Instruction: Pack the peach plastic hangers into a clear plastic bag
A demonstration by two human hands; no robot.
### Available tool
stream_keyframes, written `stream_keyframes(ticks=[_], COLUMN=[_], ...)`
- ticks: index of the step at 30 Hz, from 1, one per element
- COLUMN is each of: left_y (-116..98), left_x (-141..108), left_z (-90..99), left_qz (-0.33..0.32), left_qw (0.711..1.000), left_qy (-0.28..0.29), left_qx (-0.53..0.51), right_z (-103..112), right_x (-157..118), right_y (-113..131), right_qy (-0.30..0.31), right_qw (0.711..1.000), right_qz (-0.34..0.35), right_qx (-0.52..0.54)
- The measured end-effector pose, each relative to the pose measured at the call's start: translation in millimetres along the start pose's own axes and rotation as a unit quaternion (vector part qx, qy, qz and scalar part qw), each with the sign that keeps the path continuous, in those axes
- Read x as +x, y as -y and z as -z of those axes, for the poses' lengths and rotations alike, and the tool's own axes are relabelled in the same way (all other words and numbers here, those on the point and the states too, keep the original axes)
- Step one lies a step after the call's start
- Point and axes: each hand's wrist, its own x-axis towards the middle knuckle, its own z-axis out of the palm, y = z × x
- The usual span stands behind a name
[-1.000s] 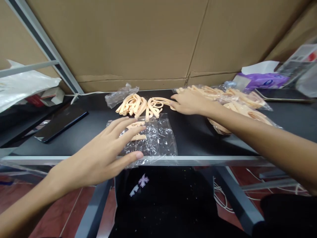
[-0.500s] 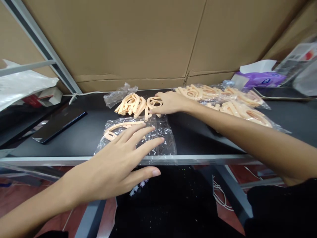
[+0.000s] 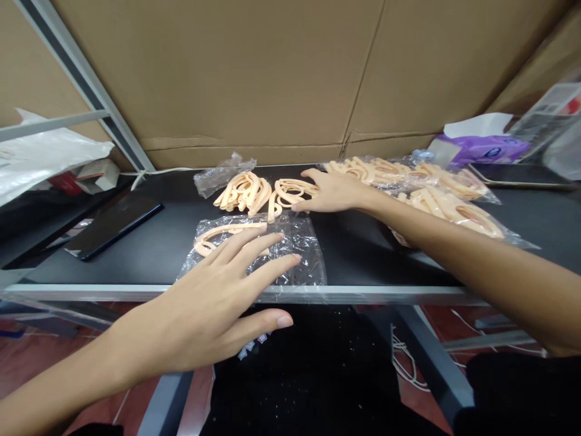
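My left hand (image 3: 227, 290) is spread open over a clear plastic bag (image 3: 304, 248) at the table's front edge, holding nothing. Peach-coloured curved pieces (image 3: 222, 230) lie at that bag, partly hidden by my fingers. My right hand (image 3: 333, 192) reaches to the back middle, thumb and fingers apart, its fingertips at the right side of a small group of peach loops (image 3: 288, 192). Left of that group sits a bundle of similar peach pieces (image 3: 245, 192). Whether my right fingertips touch the loops is hard to tell.
Bagged peach pieces (image 3: 454, 209) lie at the right, partly behind my right forearm. Behind them is a purple tissue pack (image 3: 483, 150). A black phone (image 3: 113, 227) lies at the left. A crumpled clear bag (image 3: 222, 175) rests near the cardboard wall (image 3: 254, 72).
My right hand has moved right, off the top of the small group of loops, more of which now shows. My left hand stays almost in place. The view has shifted slightly.
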Motion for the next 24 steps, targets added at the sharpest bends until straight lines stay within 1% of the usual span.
stream_keyframes(ticks=[6,10,15,18,20,24], left_y=[-1,0,3,6,10,16], left_x=[4,4,2,0,-1,4], left_z=[0.6,0.8,3.8,7.8,10.2,14.5], left_qz=[0.004,-0.004,-0.004,0.009,0.015,0.016], left_qw=[1.000,1.000,1.000,0.999,0.999,0.999], left_qy=[0.002,-0.016,-0.022,-0.032,-0.041,-0.039], left_qx=[-0.009,-0.005,0.006,-0.005,-0.009,-0.006], right_z=[-3,-6,-4,1,8,26], right_x=[-8,-9,-12,-13,-14,-25], right_y=[-6,-9,-11,-13,-15,-19], right_qy=[-0.018,-0.052,-0.078,-0.111,-0.133,-0.141], right_qw=[1.000,0.999,0.997,0.993,0.990,0.985], right_qz=[-0.002,-0.002,0.008,0.015,0.005,-0.028], right_qx=[-0.001,0.000,0.018,0.034,0.050,0.092])
